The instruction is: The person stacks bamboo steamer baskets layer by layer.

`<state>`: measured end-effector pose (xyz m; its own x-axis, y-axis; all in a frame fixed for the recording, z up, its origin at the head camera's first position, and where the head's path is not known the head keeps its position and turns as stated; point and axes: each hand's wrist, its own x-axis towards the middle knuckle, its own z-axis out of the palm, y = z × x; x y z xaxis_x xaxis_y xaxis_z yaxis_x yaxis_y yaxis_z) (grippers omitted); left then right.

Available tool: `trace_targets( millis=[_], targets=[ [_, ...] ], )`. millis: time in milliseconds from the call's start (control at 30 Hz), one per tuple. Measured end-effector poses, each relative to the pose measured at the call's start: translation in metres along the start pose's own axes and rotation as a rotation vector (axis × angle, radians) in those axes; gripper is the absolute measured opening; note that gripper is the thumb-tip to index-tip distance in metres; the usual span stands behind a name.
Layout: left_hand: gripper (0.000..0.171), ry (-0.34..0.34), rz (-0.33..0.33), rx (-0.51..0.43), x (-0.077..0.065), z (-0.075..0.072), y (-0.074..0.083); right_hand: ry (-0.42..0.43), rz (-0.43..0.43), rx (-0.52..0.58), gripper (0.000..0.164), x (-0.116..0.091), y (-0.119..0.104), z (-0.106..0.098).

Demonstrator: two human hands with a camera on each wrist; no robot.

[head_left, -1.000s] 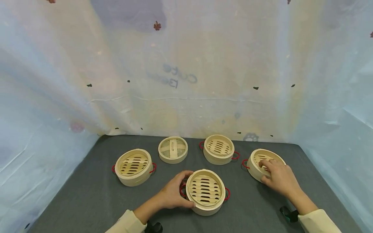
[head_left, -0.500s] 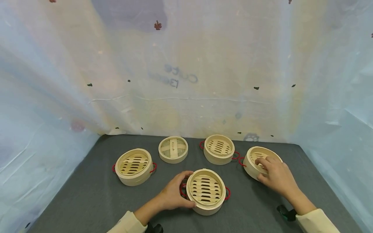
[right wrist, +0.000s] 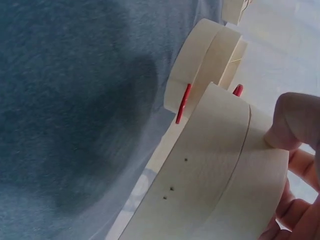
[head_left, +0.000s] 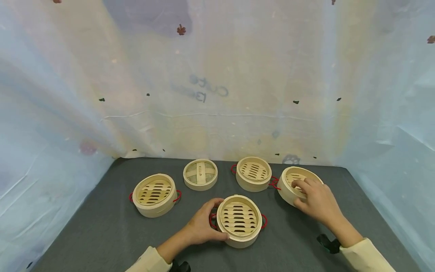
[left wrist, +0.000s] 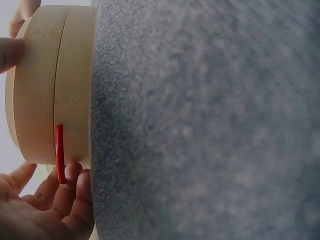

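Note:
My left hand grips the left side of a round bamboo steamer basket with a slatted bottom and red side handles, standing on the dark tabletop. In the left wrist view, fingers lie against its wall beside the red handle. My right hand pinches the near rim of a second bamboo steamer basket at the back right, the thumb outside its wall. In the right wrist view this basket is tilted and appears raised off the table. Some right fingers are hidden behind the rim.
A third steamer basket stands at the back, close to the basket in my right hand. A bamboo steamer lid with a cross strap lies left of it. Another steamer basket stands at the left. Plastic sheeting hangs behind the table.
My right hand has moved left and slightly back with its basket, whose red handle now meets or overlaps the back basket's handle. The left hand has stayed on its basket.

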<state>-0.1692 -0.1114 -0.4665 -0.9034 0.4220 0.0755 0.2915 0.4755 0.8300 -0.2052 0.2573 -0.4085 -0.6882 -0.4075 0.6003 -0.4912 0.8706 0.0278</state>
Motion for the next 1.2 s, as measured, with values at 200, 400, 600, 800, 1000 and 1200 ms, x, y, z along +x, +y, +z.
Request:
trace_targets(
  millis=[200, 400, 600, 800, 1000, 1200],
  targets=[
    [0.095, 0.003, 0.011, 0.004, 0.000, 0.001, -0.001, -0.008, 0.012, 0.002, 0.031, 0.006, -0.009, -0.003],
    [0.095, -0.014, 0.023, -0.001, 0.001, 0.001, 0.000, -0.006, 0.012, 0.012, 0.031, 0.009, -0.020, -0.002],
    [0.095, -0.037, 0.027, -0.018, -0.001, -0.002, 0.001, -0.015, -0.009, 0.049, 0.031, 0.012, -0.031, -0.002],
    [0.095, -0.049, 0.033, -0.012, 0.000, -0.003, -0.002, -0.029, -0.018, 0.088, 0.032, 0.016, -0.041, -0.005],
    [0.093, -0.057, 0.029, -0.023, 0.001, -0.004, -0.005, -0.031, -0.041, 0.104, 0.033, 0.018, -0.053, -0.007],
    [0.091, -0.074, 0.032, -0.069, 0.001, -0.008, -0.006, -0.016, -0.087, 0.121, 0.034, 0.020, -0.071, -0.009]
  ],
)
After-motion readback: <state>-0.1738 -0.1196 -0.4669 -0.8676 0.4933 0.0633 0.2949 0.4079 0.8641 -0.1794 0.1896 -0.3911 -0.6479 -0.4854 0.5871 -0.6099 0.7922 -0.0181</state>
